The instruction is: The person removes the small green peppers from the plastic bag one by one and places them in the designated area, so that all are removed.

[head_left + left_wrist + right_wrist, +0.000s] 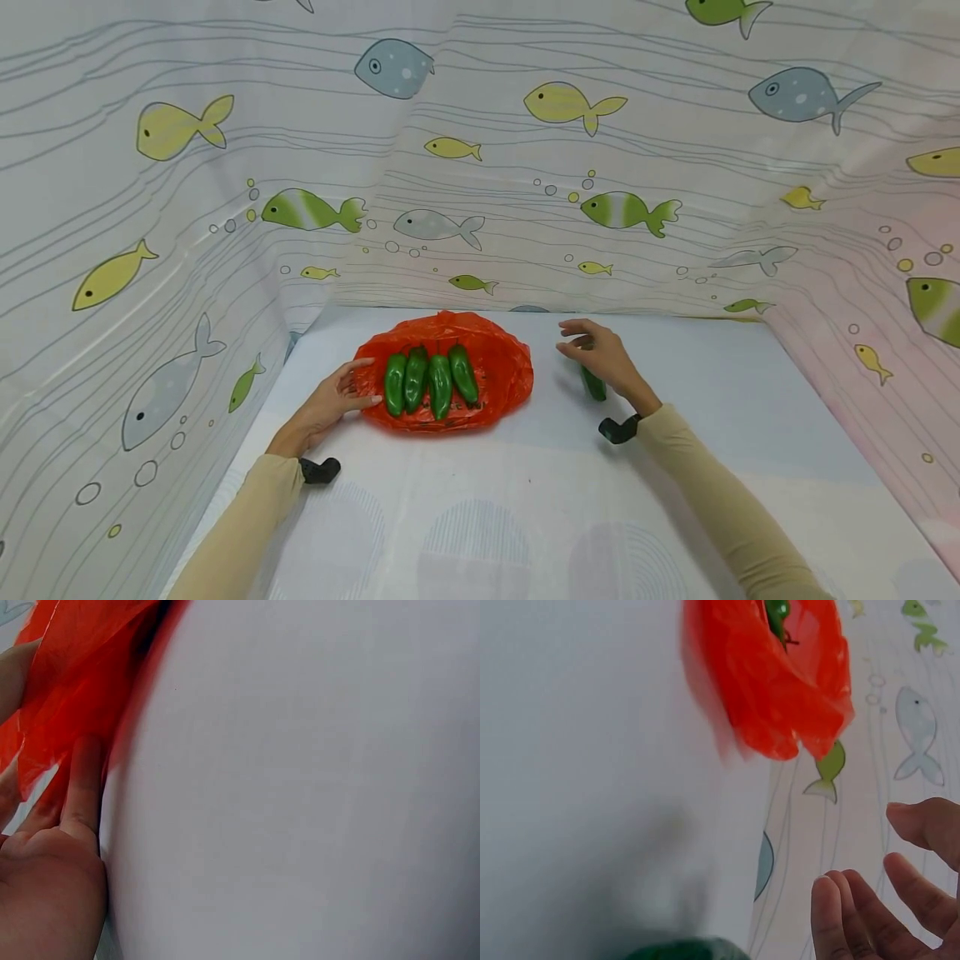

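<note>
Several green peppers (pixel 440 387) lie side by side on a spread red plastic bag (pixel 502 367). My left hand (pixel 330 406) is at the bag's left edge, its fingers touching the red plastic (pixel 82 690) in the left wrist view. To the right of the bag, one more green pepper (pixel 593 384) lies on the table, partly hidden beneath my right hand (pixel 604 358). That hand is held above it with fingers extended and nothing between them. In the right wrist view, the pepper's green top (pixel 690 950) shows at the bottom edge, apart from the right hand (pixel 889 900).
A pale table (pixel 480 475) with faint round patterns lies under everything. Fish-printed sheeting (pixel 510 183) stands behind it and along both sides. Dark wrist cameras (pixel 321 471) are strapped below both hands.
</note>
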Available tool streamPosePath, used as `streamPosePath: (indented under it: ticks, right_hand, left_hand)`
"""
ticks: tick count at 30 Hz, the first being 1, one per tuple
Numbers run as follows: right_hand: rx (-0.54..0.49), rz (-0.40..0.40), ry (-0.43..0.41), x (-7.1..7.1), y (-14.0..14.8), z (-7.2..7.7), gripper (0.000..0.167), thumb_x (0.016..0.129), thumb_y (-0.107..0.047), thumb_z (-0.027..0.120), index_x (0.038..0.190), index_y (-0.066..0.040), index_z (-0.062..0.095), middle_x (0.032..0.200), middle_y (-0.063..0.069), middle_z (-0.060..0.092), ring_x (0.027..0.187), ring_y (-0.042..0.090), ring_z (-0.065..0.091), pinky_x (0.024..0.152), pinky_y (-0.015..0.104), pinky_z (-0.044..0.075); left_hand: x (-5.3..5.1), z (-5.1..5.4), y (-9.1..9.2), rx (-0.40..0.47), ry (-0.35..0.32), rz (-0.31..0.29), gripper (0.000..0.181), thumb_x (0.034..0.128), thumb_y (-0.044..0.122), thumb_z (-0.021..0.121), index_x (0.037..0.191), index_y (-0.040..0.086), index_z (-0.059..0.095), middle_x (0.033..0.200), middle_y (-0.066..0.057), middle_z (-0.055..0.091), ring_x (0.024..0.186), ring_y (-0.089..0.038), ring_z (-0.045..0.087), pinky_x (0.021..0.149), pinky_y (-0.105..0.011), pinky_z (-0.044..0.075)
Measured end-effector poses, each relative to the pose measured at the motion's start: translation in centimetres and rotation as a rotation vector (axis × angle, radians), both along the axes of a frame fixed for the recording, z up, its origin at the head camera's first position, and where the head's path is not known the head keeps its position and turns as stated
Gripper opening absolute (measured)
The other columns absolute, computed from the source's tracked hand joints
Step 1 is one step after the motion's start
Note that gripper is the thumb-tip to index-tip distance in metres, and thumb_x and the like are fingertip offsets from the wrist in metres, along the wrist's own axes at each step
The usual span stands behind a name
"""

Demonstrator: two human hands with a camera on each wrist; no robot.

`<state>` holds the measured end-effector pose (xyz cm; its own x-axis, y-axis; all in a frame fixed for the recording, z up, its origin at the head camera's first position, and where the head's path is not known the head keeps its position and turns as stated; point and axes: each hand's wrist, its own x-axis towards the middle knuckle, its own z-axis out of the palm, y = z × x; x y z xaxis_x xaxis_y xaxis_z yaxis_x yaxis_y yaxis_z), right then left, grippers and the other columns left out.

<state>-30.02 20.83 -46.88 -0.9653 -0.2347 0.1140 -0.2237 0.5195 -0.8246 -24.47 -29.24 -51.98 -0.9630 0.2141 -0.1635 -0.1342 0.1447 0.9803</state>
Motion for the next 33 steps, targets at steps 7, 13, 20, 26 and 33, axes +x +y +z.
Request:
streamPosePath:
  ticks: [7, 13, 20, 26, 33]
  right_hand:
    - [-0.005, 0.053, 0.009, 0.4, -1.7, 0.3, 0.049, 0.096, -0.033, 0.075, 0.139, -0.014, 0.061, 0.133, 0.012, 0.065, 0.111, 0.027, 0.064, 0.093, 0.049, 0.055]
    - [-0.028, 0.089, 0.031, 0.4, -3.1, 0.3, 0.046, 0.095, -0.029, 0.076, 0.136, -0.014, 0.063, 0.131, 0.014, 0.066, 0.108, 0.026, 0.065, 0.094, 0.047, 0.055]
    - [-0.025, 0.103, -0.015, 0.6, -4.7, 0.3, 0.046, 0.094, -0.030, 0.077, 0.136, -0.017, 0.064, 0.131, 0.007, 0.067, 0.108, 0.024, 0.065, 0.091, 0.042, 0.057]
    - [-0.037, 0.147, -0.017, 0.7, -6.1, 0.5, 0.050, 0.094, -0.031, 0.077, 0.138, -0.011, 0.063, 0.130, 0.006, 0.067, 0.109, 0.026, 0.065, 0.088, 0.041, 0.058]
    - [-0.045, 0.126, 0.030, 0.6, -6.9, 0.8, 0.047, 0.094, -0.031, 0.078, 0.135, -0.011, 0.064, 0.129, 0.008, 0.066, 0.108, 0.026, 0.066, 0.090, 0.039, 0.058]
  left_hand:
    - [0.0, 0.0, 0.1, 0.000, 0.000, 0.000, 0.084, 0.0903, 0.007, 0.080, 0.159, 0.012, 0.032, 0.163, -0.015, 0.030, 0.144, -0.035, 0.034, 0.095, -0.014, 0.045]
    - [0.0, 0.0, 0.1, 0.003, -0.003, 0.001, 0.085, 0.0902, 0.007, 0.080, 0.159, 0.012, 0.031, 0.163, -0.015, 0.029, 0.144, -0.035, 0.033, 0.094, -0.014, 0.045]
    - [0.0, 0.1, 0.0, 0.008, -0.001, 0.000, 0.084, 0.0903, 0.007, 0.079, 0.159, 0.011, 0.031, 0.163, -0.016, 0.028, 0.145, -0.036, 0.032, 0.095, -0.014, 0.045]
    - [0.1, 0.1, -0.1, 0.007, -0.002, 0.000, 0.083, 0.0904, 0.007, 0.079, 0.159, 0.012, 0.032, 0.162, -0.017, 0.031, 0.142, -0.036, 0.035, 0.095, -0.015, 0.046]
    - [0.2, 0.3, 0.1, 0.018, -0.001, -0.006, 0.082, 0.0907, 0.006, 0.079, 0.159, 0.011, 0.032, 0.162, -0.017, 0.031, 0.143, -0.036, 0.034, 0.095, -0.016, 0.046]
